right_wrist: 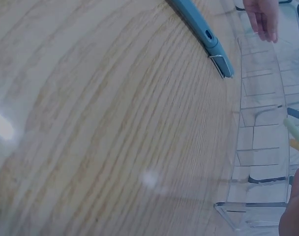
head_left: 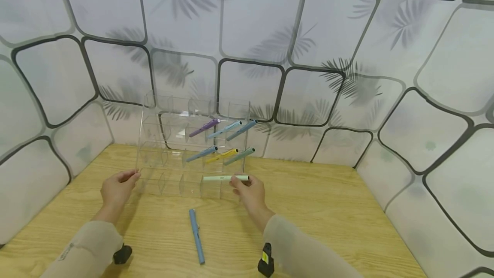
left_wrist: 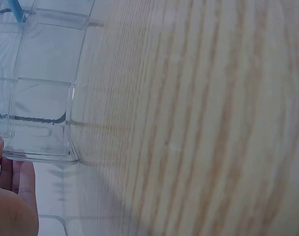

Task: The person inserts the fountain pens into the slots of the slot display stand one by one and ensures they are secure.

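Observation:
A clear tiered pen rack (head_left: 152,183) stands on the table, nearly see-through. At its left side my left hand (head_left: 118,188) pinches the edge; in the left wrist view the thumb and fingers of that hand (left_wrist: 14,199) lie on either side of the clear panel. A pale green pen (head_left: 216,178) is held almost level in my right hand (head_left: 251,192), in front of the lowest tier. The same pen (right_wrist: 294,132) shows partly in the right wrist view. On the table before the rack lies a blue pen (head_left: 196,237) with a clip.
The upper filled tier bears a purple pen (head_left: 204,128), a light blue pen (head_left: 224,129) and a blue pen (head_left: 242,130). Below them rest another blue pen (head_left: 202,154), a yellow pen (head_left: 221,156) and a green pen (head_left: 239,156). Patterned curtains (head_left: 254,20) surround the wooden table (head_left: 308,209).

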Tool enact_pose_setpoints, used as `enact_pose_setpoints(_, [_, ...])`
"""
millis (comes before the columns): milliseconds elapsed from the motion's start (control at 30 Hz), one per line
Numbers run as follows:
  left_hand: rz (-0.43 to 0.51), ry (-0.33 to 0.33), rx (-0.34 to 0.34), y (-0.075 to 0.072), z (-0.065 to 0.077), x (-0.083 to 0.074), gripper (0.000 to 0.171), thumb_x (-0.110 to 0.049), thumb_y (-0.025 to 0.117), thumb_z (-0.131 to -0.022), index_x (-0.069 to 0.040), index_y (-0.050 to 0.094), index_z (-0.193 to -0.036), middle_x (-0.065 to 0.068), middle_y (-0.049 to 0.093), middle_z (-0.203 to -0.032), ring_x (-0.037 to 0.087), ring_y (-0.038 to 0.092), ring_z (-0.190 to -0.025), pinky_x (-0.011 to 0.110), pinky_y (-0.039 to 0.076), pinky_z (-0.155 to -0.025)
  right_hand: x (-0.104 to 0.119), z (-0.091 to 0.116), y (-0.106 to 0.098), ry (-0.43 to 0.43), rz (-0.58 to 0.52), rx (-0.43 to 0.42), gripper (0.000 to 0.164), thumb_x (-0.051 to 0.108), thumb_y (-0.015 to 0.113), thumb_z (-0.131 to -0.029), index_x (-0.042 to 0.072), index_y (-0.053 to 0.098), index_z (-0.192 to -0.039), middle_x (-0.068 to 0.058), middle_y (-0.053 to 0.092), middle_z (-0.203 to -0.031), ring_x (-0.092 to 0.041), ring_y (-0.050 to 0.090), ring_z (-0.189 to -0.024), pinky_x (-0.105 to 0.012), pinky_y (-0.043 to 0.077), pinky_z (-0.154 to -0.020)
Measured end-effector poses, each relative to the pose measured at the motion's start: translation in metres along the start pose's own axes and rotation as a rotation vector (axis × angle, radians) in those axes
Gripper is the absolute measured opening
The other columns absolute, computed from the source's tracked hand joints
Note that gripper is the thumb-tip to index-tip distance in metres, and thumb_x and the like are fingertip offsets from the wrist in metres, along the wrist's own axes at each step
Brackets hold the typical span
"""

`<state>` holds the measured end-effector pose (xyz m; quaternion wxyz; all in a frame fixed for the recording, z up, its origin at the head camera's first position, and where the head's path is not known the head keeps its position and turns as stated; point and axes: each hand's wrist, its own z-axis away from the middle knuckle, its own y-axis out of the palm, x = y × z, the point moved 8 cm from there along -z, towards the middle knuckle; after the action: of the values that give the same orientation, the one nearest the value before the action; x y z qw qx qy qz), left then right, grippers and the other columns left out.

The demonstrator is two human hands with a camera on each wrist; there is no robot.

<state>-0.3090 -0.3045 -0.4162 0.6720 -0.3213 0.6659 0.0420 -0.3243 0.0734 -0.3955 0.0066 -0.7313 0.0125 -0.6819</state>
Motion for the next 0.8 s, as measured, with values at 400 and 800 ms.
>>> enact_pose_setpoints(400, [0.000, 0.006, -0.002, 0.000, 0.000, 0.000, 0.043, -0.027, 0.063, -0.094, 0.007, 0.061, -0.120, 0.012, 0.067, -0.106, -0.009, 0.056, -0.065, 0.010, 0.051, -0.059, 0.001, -0.009, 0.003, -0.045, 0.236, 0.022, 0.026, 0.019, 0.069, -0.090, 0.002, 0.068, -0.109, -0.008, 0.070, -0.089, -0.033, 0.068, -0.083, -0.039, 0.059, -0.073])
enact_pose_setpoints(800, [-0.009, 0.015, -0.001, 0.000, 0.000, 0.000, 0.043, -0.028, 0.063, -0.094, 0.007, 0.061, -0.120, 0.016, 0.066, -0.110, -0.010, 0.055, -0.064, 0.009, 0.051, -0.059, -0.001, -0.016, 0.014, -0.039, 0.275, 0.064, 0.024, 0.012, 0.071, -0.087, -0.002, 0.068, -0.106, -0.005, 0.068, -0.085, -0.030, 0.067, -0.081, -0.028, 0.059, -0.065])
